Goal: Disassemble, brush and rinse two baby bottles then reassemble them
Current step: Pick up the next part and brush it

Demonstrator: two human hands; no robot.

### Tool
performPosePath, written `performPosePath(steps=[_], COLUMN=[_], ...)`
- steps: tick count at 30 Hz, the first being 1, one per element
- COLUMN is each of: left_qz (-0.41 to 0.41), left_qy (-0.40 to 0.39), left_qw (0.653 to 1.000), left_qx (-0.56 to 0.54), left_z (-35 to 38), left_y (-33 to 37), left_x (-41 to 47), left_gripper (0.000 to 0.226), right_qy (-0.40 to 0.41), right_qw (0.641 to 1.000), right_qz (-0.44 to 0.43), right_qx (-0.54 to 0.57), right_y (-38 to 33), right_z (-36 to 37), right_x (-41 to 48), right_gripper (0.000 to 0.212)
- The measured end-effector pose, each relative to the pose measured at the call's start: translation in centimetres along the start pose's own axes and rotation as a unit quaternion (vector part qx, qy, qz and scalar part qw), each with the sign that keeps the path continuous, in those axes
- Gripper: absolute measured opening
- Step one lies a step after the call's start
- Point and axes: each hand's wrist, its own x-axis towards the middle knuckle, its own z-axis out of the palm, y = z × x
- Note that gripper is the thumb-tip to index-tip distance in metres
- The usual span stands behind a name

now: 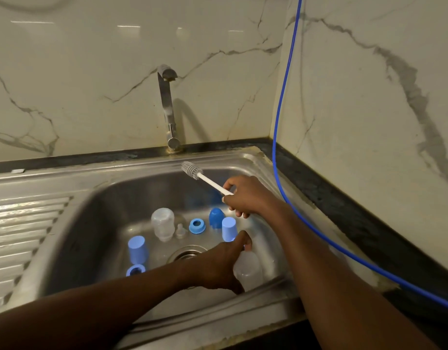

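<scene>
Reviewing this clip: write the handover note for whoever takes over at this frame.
Left grip holds a clear bottle at the front right of the sink. Right grip holds the brush, raised, outside any bottle.
Second bottle, one nipple, two rings, two light blue caps and a dark blue cap sit loose in the basin.
Done: disassembly.
Left: brushing, apparently; rinsing (no water runs from the tap); reassembly.

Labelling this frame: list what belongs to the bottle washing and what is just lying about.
Belongs: brush in right hand; bottle in left hand; second bottle; teat; left ring; right ring; left cap; right cap; tap; sink.
Lying about: blue cable; dark blue piece, purpose unclear.
</scene>
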Motion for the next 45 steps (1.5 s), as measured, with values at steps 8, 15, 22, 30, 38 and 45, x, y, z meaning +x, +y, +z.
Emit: performPosePath(steps=[8, 15, 22, 30, 38, 45], left_qz=[0.045, 0.034, 0.027, 0.017, 0.049, 0.064], left_qy=[0.009, -0.048, -0.052, -0.051, -0.068, -0.028], left_qw=[0.997, 0.997, 0.998, 0.997, 0.989, 0.982], left_qx=[0.057, 0.049, 0.021, 0.05, 0.123, 0.178], left_z=[1.4, 0.9, 0.2, -1.4, -0.6, 1.0], left_y=[-0.5, -0.6, -1.0, -1.8, -3.0, -4.0], left_x=[1.1, 1.3, 1.5, 2.6, 4.2, 5.5], left_gripper=[0.064, 0.079, 0.091, 0.081, 0.056, 0.017], right_qy=[0.003, 0.002, -0.001, -0.001, -0.001, 0.0], right_qw=[1.0, 1.0, 1.0, 1.0, 1.0, 1.0], right_qz=[-0.011, -0.017, -0.014, -0.011, -0.008, -0.018], right_qx=[0.001, 0.001, -0.002, -0.006, 0.0, 0.002], right_y=[-0.3, -0.3, -0.2, -0.1, -0.2, -0.2], right_z=[-0.1, 0.1, 0.2, 0.3, 0.3, 0.3], right_x=[-0.2, -0.1, 0.1, 0.2, 0.2, 0.2], right_gripper=[0.019, 0.019, 0.019, 0.019, 0.019, 0.017])
